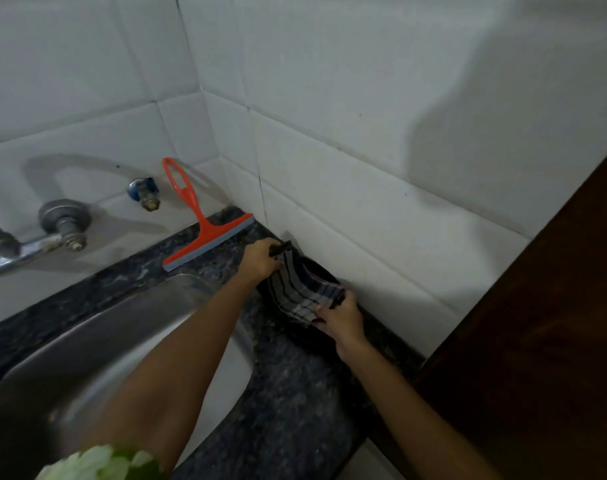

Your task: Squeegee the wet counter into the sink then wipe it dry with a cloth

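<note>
Squeegee (205, 223) stood parked far against the wall; left hand (260, 259) and right hand (340, 318) each gripped the checked cloth (300, 292), spreading it for wiping.

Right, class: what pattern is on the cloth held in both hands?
Striped or checked: dark lines on pale grey cloth, seen in the head view.

Tap (4, 251) cut off left.

no readable text, labels, brands or numbers anywhere in view.
</note>
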